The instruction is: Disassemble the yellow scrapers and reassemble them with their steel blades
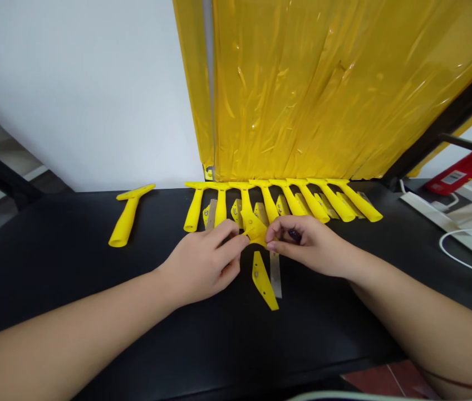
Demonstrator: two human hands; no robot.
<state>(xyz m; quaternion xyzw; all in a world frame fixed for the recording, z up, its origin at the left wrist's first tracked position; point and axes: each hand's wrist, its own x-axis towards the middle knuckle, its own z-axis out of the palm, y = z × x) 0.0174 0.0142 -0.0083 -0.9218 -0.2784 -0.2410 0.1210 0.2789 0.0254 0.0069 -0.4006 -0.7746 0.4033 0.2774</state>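
Note:
My left hand (202, 262) and my right hand (306, 245) pinch a yellow plastic scraper piece (255, 228) between their fingertips, just above the black tabletop (94, 289). Right below my fingers lie a yellow triangular blade cover (263, 281) and a narrow steel blade (275, 275), side by side. A row of several yellow T-shaped scraper handles (281, 200) lies beyond my hands, with small yellow covers and steel blades (236, 211) tucked between them. One more yellow handle (127, 214) lies apart to the left.
A yellow plastic-wrapped panel (303, 89) stands behind the row, beside a white wall (81, 94). To the right are a white cable (465, 256), white flat packaging (461, 214) and a red box (465, 161) on the table.

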